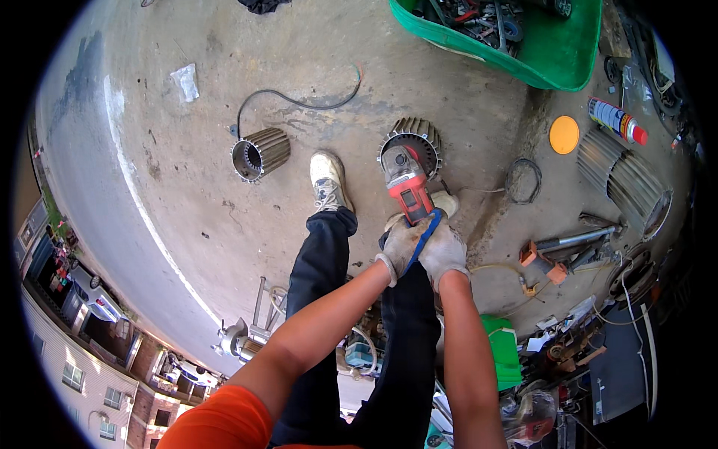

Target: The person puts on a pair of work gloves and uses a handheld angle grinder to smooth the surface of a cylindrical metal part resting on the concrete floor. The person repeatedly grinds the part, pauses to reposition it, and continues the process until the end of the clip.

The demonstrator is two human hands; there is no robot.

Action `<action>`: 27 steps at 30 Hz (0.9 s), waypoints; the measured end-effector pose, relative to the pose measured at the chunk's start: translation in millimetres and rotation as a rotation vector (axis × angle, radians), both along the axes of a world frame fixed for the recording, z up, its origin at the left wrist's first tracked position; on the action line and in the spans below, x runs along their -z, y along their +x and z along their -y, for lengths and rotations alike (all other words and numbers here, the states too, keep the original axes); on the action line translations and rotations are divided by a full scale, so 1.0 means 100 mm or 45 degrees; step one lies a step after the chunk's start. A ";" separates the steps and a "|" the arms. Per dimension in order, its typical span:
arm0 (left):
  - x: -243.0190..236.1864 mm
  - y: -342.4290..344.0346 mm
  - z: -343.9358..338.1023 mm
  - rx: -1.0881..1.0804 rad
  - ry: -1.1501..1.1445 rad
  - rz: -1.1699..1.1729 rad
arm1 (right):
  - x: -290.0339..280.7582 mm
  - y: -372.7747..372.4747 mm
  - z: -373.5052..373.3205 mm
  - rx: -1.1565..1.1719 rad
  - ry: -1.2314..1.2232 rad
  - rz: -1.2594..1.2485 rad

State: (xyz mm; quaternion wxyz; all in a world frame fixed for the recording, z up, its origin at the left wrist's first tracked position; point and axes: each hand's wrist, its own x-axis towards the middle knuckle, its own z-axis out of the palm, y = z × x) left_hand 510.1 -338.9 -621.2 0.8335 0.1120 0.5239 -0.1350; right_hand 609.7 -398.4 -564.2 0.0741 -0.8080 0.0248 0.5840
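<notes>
Both my hands wear pale, soiled work gloves and close together around the handle end of a red and black power tool, which looks like an angle grinder. My left hand wraps it from the left. My right hand grips from the right, and a blue strip shows between the gloves. The tool's round head overlaps the open end of a finned metal motor housing on the ground. Whether the head touches the housing I cannot tell. A second finned housing lies on its side to the left, near my shoe.
A black cable trails from the left housing. A green tub of tools stands far right. Along the right lie an orange disc, a spray can, a large finned housing, coiled wire and an orange tool.
</notes>
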 end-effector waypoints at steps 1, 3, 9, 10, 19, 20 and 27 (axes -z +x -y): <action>0.03 0.01 0.02 -0.008 -0.035 0.001 | 0.03 0.01 0.02 -0.009 -0.016 0.001; 0.07 0.02 0.10 -0.025 0.016 0.015 | 0.11 0.00 0.07 -0.045 -0.021 0.003; 0.34 0.02 0.18 0.053 0.077 0.032 | 0.21 0.12 0.04 0.024 -0.048 0.005; 0.37 0.04 0.17 0.085 0.088 0.022 | 0.24 0.13 0.03 -0.002 -0.050 0.006; 0.88 -0.17 0.20 0.383 0.280 -0.159 | 0.41 0.23 -0.04 -0.135 -0.010 -0.038; 0.89 -0.18 0.21 0.399 0.285 -0.159 | 0.44 0.21 -0.02 -0.130 -0.012 -0.014; 0.84 -0.11 0.32 -0.039 0.014 -0.197 | 0.42 0.27 0.00 -0.168 -0.011 0.011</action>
